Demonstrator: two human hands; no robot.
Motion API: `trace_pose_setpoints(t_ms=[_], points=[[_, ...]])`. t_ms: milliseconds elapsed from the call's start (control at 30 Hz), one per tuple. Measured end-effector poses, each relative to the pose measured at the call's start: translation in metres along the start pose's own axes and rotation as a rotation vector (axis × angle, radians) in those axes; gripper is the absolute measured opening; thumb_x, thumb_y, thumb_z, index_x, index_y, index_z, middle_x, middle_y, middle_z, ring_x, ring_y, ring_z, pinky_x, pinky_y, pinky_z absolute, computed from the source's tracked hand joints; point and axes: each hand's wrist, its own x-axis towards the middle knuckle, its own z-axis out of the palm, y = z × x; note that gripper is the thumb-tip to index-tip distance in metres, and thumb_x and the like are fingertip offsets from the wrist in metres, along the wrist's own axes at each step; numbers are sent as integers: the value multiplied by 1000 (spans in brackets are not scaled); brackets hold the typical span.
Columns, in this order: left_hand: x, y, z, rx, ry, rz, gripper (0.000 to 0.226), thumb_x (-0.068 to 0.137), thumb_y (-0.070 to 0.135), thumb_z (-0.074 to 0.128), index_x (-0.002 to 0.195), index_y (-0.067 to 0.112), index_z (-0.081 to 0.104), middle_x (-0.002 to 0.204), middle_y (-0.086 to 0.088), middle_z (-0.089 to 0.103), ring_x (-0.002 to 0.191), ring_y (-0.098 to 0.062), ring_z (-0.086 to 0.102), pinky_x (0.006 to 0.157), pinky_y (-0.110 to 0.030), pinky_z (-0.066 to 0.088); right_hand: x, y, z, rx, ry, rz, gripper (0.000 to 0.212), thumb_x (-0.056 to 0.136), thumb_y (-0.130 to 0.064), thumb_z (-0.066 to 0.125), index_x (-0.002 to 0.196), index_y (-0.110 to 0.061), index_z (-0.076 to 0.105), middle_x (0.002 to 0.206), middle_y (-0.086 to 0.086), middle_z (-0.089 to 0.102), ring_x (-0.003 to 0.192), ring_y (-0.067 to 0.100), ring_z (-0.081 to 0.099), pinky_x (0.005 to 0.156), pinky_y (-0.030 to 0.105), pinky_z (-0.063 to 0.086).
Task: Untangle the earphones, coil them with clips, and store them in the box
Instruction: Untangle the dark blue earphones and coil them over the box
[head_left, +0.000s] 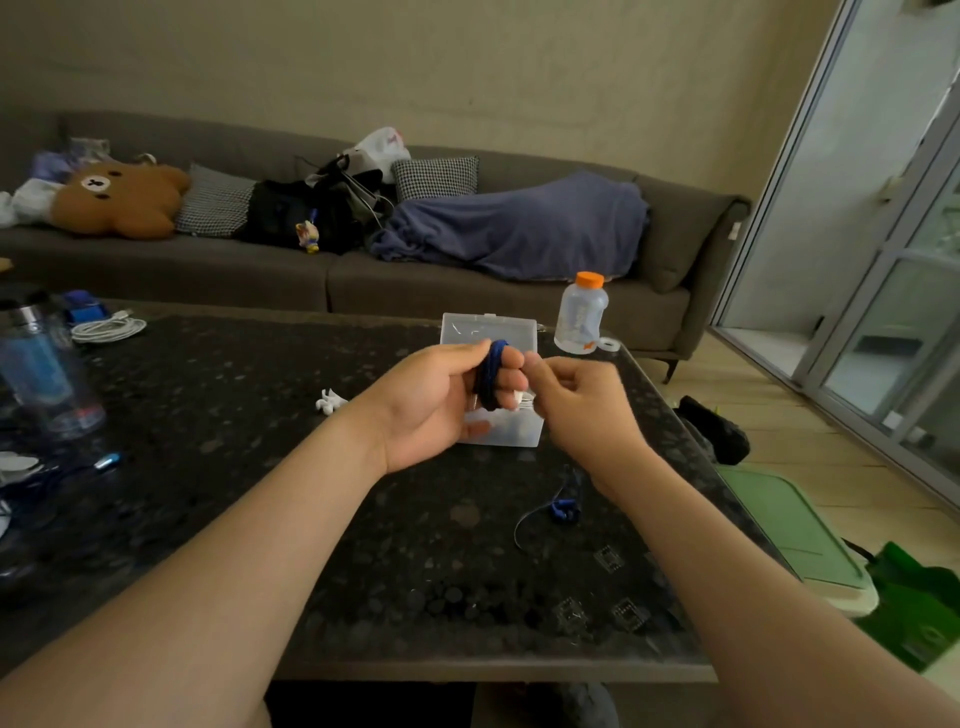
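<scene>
Presently, the blue earphone cable (491, 374) is held wound around the fingers of the left hand (431, 410), above the clear box (488, 327). A small white piece (519, 398) is pinched beside the coil by the right hand (576, 400). Blue earbuds (566, 510) lie on the counter (260, 467).

Your room: a long grey fabric sofa (208, 270) by a plain beige wall (467, 62).
The dark speckled stone table (260, 415) is in front of you; on your right, tall glass sliding doors (883, 234) let daylight onto the pale wooden floor (810, 441).
</scene>
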Motion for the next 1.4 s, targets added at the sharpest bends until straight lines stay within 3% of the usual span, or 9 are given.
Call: trace_pose_setpoints(t_ms=[167,367,600,667,733,900,1133,1300,1400], points=[[4,1,6,87,250,77,41,117,30,34,129,12,68,121,-1,79,113,-13,75,87,-33,51,-5,0,15,-219,-252,34,28,107,-26,59,88,-17,78,60,-6,59,48,1,50,53,21,43],[10,-11,-8,768,291,135,37,110,26,48,89,23,78,96,8,76,101,-16,67,93,-35,50,-20,-21,13,-119,-340,-57,21,96,-17,69,83,-1,77,56,0,66,46,11,63,48,22,51],[4,-7,3,362,59,-36,44,112,28,41,119,-3,72,97,-11,63,90,-23,54,88,-36,42,-4,-8,1,119,111,-72,29,89,-17,65,68,4,65,56,7,54,58,19,51,61,37,50],[2,-4,4,188,-17,-58,36,111,29,42,111,7,71,91,-7,58,83,-19,50,87,-33,41,0,-2,-1,94,128,-24,27,93,-20,67,72,-4,70,58,3,56,60,17,53,62,37,50],[0,-2,4,115,-63,-37,35,111,30,41,103,15,72,82,-1,57,75,-14,48,80,-31,40,2,1,-2,73,71,26,27,99,-29,68,81,-10,76,64,2,61,64,16,55,62,36,49],[3,-2,1,19,80,48,36,113,33,44,120,16,74,113,-3,77,103,-17,70,112,-53,40,-2,0,7,-34,-239,169,36,112,-29,48,96,-9,75,73,5,59,58,13,51,54,27,44],[9,-4,-6,350,338,150,38,116,28,37,122,17,73,120,7,78,112,-5,73,95,-29,47,-11,-4,15,-155,-607,167,29,110,-22,52,104,-6,75,66,3,55,52,12,53,56,28,57],[8,-12,-18,836,233,43,36,112,26,45,104,25,80,112,6,76,111,-10,68,101,-32,47,-13,-13,9,6,-426,69,30,106,-27,62,95,-4,78,53,0,57,45,11,53,59,38,62],[3,-8,-10,736,152,-57,39,113,24,39,111,15,77,111,-4,77,104,-17,71,95,-34,55,-7,-9,4,5,-182,-37,29,100,-21,63,81,-6,79,58,2,66,51,13,60,71,49,66]])
